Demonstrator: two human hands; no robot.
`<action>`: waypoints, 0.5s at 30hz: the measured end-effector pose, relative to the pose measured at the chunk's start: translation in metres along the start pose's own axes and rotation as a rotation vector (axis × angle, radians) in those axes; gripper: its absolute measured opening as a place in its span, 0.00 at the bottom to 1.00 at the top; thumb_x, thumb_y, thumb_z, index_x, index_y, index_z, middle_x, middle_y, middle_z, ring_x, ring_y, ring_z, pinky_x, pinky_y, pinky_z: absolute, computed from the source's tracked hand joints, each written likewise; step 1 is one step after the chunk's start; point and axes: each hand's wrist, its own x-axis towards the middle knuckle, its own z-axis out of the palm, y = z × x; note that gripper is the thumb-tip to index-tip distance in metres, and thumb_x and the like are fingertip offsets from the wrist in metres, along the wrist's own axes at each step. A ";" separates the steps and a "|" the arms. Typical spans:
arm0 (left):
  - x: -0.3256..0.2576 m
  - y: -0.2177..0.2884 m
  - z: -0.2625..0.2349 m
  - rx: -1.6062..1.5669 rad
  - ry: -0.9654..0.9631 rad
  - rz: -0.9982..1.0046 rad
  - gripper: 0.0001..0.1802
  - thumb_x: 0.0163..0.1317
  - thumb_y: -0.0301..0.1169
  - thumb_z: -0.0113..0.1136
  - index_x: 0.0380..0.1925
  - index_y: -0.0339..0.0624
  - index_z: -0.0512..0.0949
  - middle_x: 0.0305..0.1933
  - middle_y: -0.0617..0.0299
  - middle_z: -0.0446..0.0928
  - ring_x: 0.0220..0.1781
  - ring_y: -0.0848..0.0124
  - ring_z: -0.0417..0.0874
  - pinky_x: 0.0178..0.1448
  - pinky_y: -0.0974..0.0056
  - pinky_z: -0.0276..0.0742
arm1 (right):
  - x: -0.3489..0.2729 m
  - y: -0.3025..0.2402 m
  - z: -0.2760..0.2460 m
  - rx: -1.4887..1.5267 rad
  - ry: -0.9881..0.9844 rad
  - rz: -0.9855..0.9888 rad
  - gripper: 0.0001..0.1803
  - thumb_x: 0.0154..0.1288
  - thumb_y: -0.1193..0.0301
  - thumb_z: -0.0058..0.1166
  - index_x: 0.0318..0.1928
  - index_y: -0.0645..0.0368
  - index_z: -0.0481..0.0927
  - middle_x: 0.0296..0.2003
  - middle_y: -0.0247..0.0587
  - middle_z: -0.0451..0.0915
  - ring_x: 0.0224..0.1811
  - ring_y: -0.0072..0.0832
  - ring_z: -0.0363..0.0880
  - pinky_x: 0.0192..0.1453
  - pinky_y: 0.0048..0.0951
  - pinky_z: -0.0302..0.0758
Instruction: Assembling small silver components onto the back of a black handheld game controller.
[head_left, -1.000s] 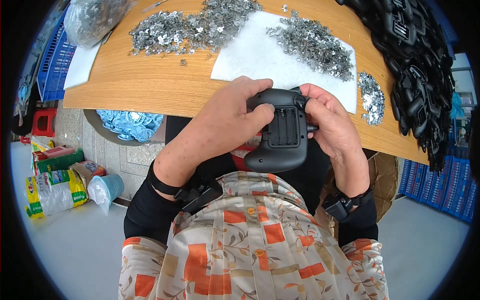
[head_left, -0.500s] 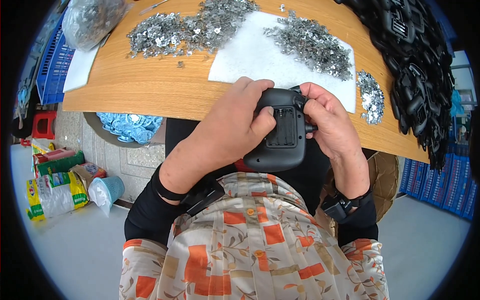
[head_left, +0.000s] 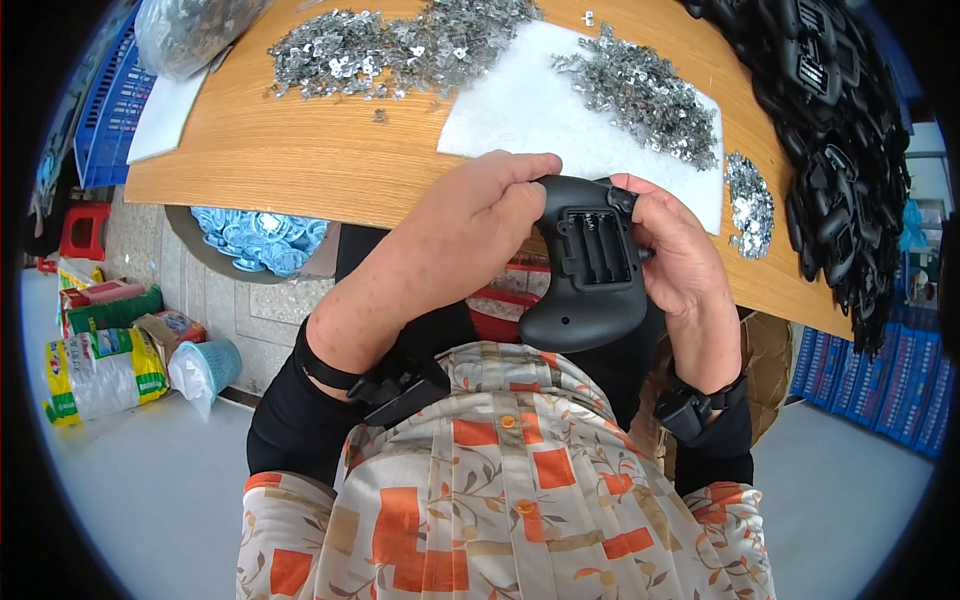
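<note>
Between my two hands is a black game controller, its back with the open, slotted battery compartment facing up. My left hand grips the controller's far left end, thumb on top and fingers over the edge. Closed round the far right end is my right hand, its fingertips at the corner by the shoulder buttons. The controller is held just off the table's near edge, above my lap. Its underside is hidden.
On the wooden table lie heaps of small metal clips, some on a white foam sheet. Black controllers pile up at the right. A bin of light blue pieces stands below the left edge; a blue crate is farther left.
The controller has turned and tilted, shifting slightly right and nearer me, its battery compartment now showing more squarely. My left thumb has moved off the compartment's edge to the controller's left side.
</note>
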 end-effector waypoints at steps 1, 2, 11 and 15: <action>0.000 -0.001 -0.001 -0.020 0.004 0.001 0.22 0.74 0.31 0.48 0.65 0.35 0.74 0.39 0.71 0.75 0.37 0.83 0.72 0.43 0.76 0.72 | 0.001 0.001 0.000 0.000 -0.007 0.001 0.12 0.70 0.71 0.51 0.51 0.57 0.79 0.33 0.23 0.78 0.28 0.09 0.72 0.26 0.15 0.73; 0.001 0.000 -0.002 -0.022 0.004 0.001 0.22 0.74 0.31 0.48 0.65 0.35 0.74 0.39 0.71 0.75 0.37 0.83 0.72 0.43 0.76 0.72 | 0.001 0.001 -0.001 0.003 -0.011 0.005 0.12 0.69 0.71 0.51 0.51 0.57 0.79 0.33 0.23 0.78 0.28 0.09 0.72 0.26 0.15 0.73; 0.005 0.003 -0.003 -0.014 -0.071 -0.088 0.26 0.68 0.25 0.53 0.66 0.29 0.70 0.51 0.57 0.80 0.50 0.76 0.82 0.52 0.68 0.82 | 0.003 0.001 -0.002 -0.054 -0.150 -0.047 0.09 0.70 0.71 0.50 0.48 0.55 0.78 0.29 0.22 0.77 0.25 0.10 0.71 0.23 0.15 0.66; 0.003 0.007 0.002 0.116 -0.042 0.000 0.25 0.67 0.24 0.55 0.64 0.30 0.70 0.50 0.57 0.79 0.43 0.76 0.83 0.43 0.68 0.83 | -0.003 -0.005 0.003 -0.136 -0.192 -0.094 0.07 0.70 0.71 0.49 0.46 0.55 0.77 0.29 0.23 0.78 0.24 0.10 0.71 0.23 0.15 0.65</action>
